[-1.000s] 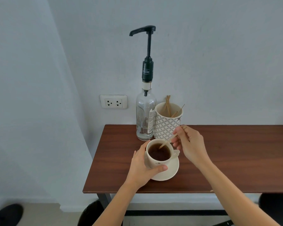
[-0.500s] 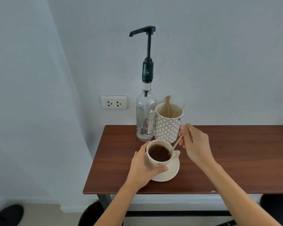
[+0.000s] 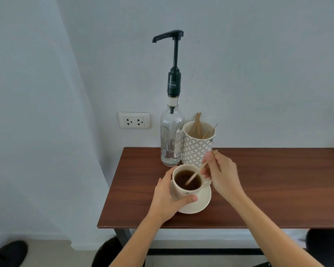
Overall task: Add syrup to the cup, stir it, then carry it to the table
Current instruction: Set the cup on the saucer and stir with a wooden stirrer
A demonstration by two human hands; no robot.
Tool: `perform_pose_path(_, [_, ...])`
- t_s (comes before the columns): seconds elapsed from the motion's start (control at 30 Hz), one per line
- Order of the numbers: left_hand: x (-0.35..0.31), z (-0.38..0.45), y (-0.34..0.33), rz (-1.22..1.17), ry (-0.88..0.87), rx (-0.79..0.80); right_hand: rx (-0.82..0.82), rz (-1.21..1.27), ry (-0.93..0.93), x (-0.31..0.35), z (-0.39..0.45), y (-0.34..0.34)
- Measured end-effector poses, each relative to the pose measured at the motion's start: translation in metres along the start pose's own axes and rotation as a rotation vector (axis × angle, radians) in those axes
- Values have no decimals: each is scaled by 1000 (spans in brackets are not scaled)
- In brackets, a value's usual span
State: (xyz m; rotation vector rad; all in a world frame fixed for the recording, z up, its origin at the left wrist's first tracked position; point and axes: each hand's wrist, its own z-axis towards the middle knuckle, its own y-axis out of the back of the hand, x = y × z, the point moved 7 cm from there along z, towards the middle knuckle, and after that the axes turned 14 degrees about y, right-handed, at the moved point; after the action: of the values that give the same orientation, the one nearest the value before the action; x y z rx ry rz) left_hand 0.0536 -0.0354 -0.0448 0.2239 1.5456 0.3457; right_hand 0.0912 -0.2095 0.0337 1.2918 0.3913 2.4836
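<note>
Cup (image 3: 187, 185) gripped by left hand (image 3: 167, 197); right hand (image 3: 221, 175) pinches stick (image 3: 196, 173): brisk stirring risks a spill.

Cream cup (image 3: 183, 191) of dark brown drink, grey-and-white lattice holder (image 3: 197, 149), reddish-brown table (image 3: 278, 182)
</note>
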Motion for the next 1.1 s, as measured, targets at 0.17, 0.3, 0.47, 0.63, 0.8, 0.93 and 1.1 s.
perform_pose_path(0.17, [0,0,1,0,2,-5,-66,-147,120,11,8,14])
perform_pose_path(0.3, [1,1,1,5,-1,-5,-3,-60,57,6,3,6])
perform_pose_path(0.47, [0,0,0,1,-3,-8,-78,-107,71,6,8,15])
perform_pose_path(0.63, [2,0,0,0,-1,-3,-48,-93,49,5,8,12])
perform_pose_path(0.8, [1,0,0,2,0,-6,-1,-34,26,3,7,5])
perform_pose_path(0.93, [1,0,0,-3,7,-6,-25,-149,57,5,11,11])
perform_pose_path(1.1, [1,0,0,3,2,-7,-21,-119,22,5,8,7])
